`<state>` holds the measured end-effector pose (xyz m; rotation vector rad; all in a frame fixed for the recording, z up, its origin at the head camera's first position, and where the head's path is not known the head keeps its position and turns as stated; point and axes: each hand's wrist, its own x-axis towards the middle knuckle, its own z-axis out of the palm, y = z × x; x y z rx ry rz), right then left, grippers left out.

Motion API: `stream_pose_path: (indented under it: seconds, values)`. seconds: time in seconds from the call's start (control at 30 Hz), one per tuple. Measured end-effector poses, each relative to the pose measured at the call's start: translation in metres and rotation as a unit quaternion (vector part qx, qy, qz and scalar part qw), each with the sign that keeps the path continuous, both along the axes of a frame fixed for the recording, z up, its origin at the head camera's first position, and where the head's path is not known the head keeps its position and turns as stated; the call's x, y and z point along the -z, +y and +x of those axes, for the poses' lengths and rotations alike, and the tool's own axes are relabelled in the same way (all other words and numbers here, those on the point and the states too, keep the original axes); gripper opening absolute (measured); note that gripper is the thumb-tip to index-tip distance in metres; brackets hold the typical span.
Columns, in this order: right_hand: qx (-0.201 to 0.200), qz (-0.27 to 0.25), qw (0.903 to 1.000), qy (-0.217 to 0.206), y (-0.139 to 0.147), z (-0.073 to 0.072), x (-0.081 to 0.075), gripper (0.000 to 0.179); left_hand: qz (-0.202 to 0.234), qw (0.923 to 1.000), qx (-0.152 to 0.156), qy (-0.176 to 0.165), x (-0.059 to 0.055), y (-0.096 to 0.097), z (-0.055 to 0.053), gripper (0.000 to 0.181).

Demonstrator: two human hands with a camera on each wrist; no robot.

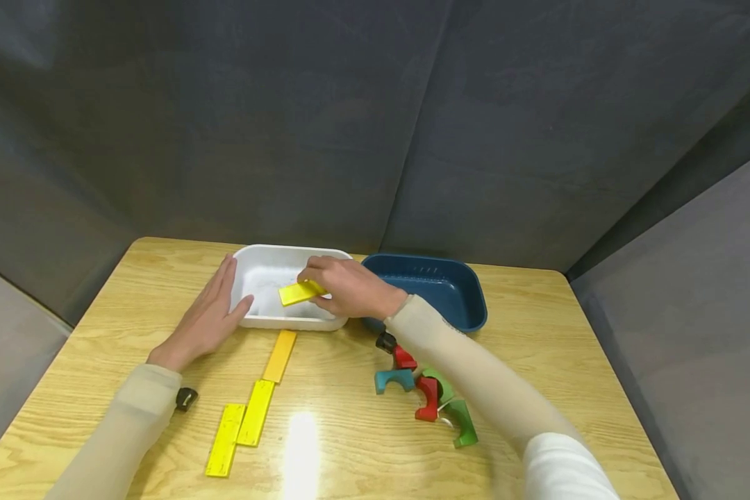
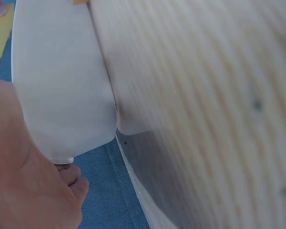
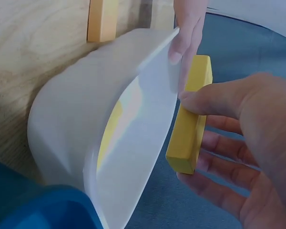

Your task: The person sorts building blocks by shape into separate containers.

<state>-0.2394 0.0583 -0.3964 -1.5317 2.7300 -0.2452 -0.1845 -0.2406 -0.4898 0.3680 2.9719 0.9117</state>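
Wood table (image 1: pixel 350 403). Right hand (image 1: pixel 353 286) pinches yellow block (image 1: pixel 296 293) over white tub (image 1: pixel 312 323); left hand (image 1: pixel 203 326) touches tub's left side, fingers straight. Looks like putting-in step; next move likely needs lowering block, then soft let-go.

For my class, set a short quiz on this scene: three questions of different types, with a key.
1. Which hand holds a yellow block?
2. True or false: the orange block lies inside the white tub.
3. Fill in the colour: the basin beside the white tub is dark ____.

Key:
1. The right hand.
2. False; it lies outside, on the table.
3. Blue.
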Motion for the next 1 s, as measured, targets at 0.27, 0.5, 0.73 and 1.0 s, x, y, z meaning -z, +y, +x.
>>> stream_pose_path:
  seconds: [0.27, 0.5, 0.73, 1.0]
  values:
    - [0.019, 0.015, 0.9996, -0.013, -0.006, -0.019, 0.008, 0.035, -0.002, 1.0000, 0.001, 0.001, -0.001, 0.000, 0.000, 0.088]
    - [0.059, 0.031, 0.9966, -0.049, -0.012, -0.032, 0.016, 0.038, -0.002, 1.0000, 0.001, -0.005, -0.002, 0.000, 0.000, 0.088]
    - [0.072, 0.031, 0.9952, -0.059, -0.019, -0.038, 0.022, 0.040, -0.004, 1.0000, 0.001, -0.003, -0.002, -0.002, -0.002, 0.088]
    - [0.079, 0.035, 0.9947, -0.056, -0.024, -0.042, 0.032, 0.041, -0.004, 1.0000, 0.000, -0.001, 0.001, -0.004, -0.002, 0.088]
